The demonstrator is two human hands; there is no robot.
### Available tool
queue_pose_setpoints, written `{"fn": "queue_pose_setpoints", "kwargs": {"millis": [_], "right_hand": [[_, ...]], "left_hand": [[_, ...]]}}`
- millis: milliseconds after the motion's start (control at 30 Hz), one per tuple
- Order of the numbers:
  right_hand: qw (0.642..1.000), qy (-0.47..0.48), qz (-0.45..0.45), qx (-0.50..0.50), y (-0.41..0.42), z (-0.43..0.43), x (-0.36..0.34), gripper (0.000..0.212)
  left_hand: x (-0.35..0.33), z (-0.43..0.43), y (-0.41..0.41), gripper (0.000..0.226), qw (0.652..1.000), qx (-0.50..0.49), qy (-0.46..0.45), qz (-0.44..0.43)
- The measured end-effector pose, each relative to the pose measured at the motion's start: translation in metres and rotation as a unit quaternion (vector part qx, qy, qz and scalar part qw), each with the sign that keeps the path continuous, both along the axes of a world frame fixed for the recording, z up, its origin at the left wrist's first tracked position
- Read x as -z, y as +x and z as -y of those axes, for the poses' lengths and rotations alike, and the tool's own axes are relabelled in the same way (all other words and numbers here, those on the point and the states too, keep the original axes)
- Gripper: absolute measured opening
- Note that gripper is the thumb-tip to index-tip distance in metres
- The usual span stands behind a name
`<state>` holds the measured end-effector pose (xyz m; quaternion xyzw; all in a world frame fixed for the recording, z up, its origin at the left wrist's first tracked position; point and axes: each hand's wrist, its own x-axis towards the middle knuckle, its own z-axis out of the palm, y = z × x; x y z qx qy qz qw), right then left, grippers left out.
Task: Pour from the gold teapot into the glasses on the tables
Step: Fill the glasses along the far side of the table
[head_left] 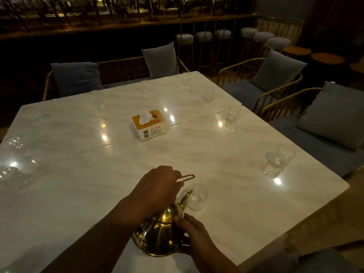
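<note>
A gold teapot (159, 233) is tilted over the white marble table (216, 154), its spout pointing at a clear glass (197, 196) just beyond the tip. My left hand (157, 188) grips the thin wire handle above the pot. My right hand (195, 235) presses on the lid and the pot's right side. Whether liquid is flowing from the spout I cannot tell. Other clear glasses stand around the table edges: one at the right (286, 155), one further back (233, 113), several along the far and left sides.
A tissue box (148, 124) sits near the table's middle. Gold-framed chairs with grey cushions (334, 115) line the right and far sides. Bar stools (222, 35) and a dark counter stand behind. The room is dim.
</note>
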<state>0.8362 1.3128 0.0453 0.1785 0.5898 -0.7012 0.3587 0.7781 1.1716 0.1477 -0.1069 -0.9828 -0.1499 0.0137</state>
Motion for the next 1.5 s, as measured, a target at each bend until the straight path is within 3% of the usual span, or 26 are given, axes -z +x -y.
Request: {"fn": "queue_pose_setpoints", "kwargs": {"millis": [1067,1500], "right_hand": [[1.0,-0.006,-0.014,-0.021,0.006,-0.011,0.001,0.029],[0.997,-0.005,-0.064,-0.044,0.008,-0.018,0.003,0.043]], "left_hand": [[-0.012,-0.009,0.011,0.029,1.0,-0.025,-0.005,0.013],[-0.017,-0.001,0.035,0.034,0.997,-0.06,0.041,0.023]]}}
